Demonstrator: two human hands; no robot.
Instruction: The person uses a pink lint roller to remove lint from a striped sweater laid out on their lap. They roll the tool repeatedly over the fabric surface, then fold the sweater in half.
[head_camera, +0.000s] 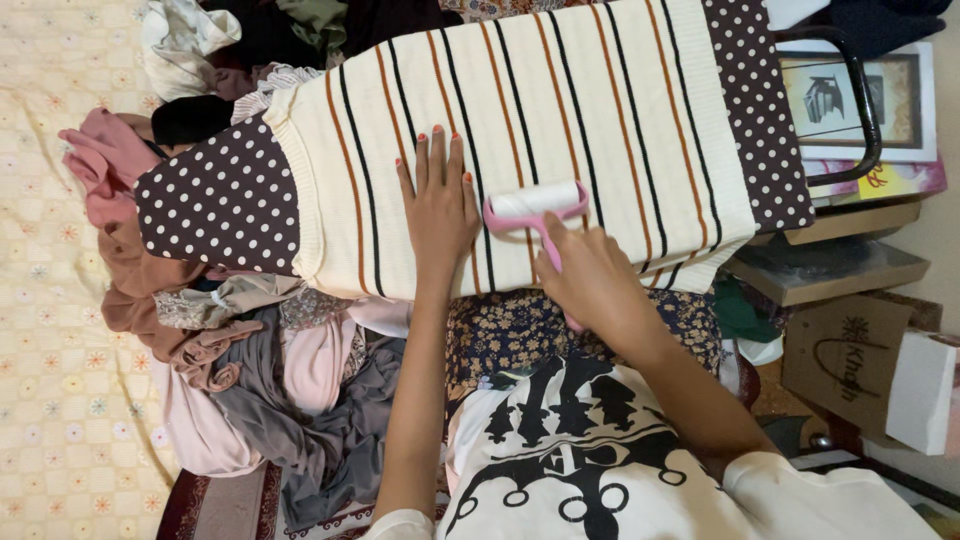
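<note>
Lint roller (535, 204) within right fingers (575, 262)

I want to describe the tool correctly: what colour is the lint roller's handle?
Pink. The lint roller, held in the right hand, has a pink handle and white roll, seen in the head view.

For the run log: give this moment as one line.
left hand flat on striped sweater | right hand holds pink lint roller on sweater
</note>
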